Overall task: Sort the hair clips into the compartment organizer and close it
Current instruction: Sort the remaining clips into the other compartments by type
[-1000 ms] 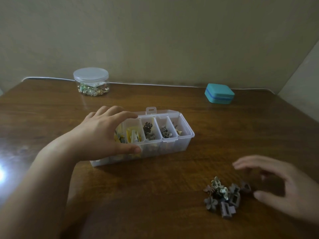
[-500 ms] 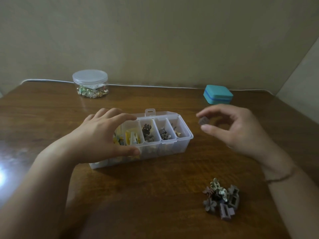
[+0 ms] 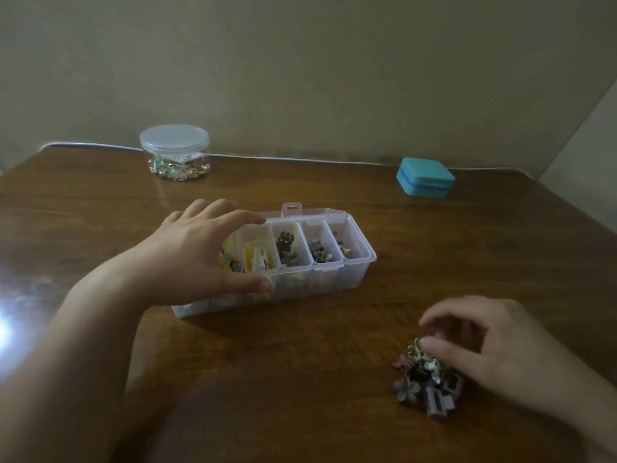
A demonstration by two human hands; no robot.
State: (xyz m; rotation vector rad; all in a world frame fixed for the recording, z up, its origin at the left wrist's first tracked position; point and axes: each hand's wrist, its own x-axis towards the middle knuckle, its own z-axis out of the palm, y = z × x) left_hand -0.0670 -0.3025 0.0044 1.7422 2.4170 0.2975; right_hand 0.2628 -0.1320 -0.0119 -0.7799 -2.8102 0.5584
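While our left hand [image 3: 197,259] grips the organizer [image 3: 334,275], our right hand [image 3: 494,355] hovers loosely curled, empty, over the hair clips [image 3: 425,379].

Two bare forearms, unsleeved to the frame's edge; left hand [image 3: 197,259] and right hand [image 3: 494,355] ringless, ungloved.

A dark brown wood grain is shown across the table [image 3: 334,362], with a white glare at the left edge of the frame. The organizer [image 3: 354,279] at centre is clear plastic; yellow and white clips [image 3: 255,259] are seen in one compartment, dark brown ones [image 3: 287,245] in the next. The pile [image 3: 427,379] at lower right is made up of dull mauve, grey and pale green pieces. A clear jar [image 3: 174,145] with gold and green contents is seen at upper left, a teal box [image 3: 425,177] with a blue band at upper right. The wall [image 3: 300,61] is beige.
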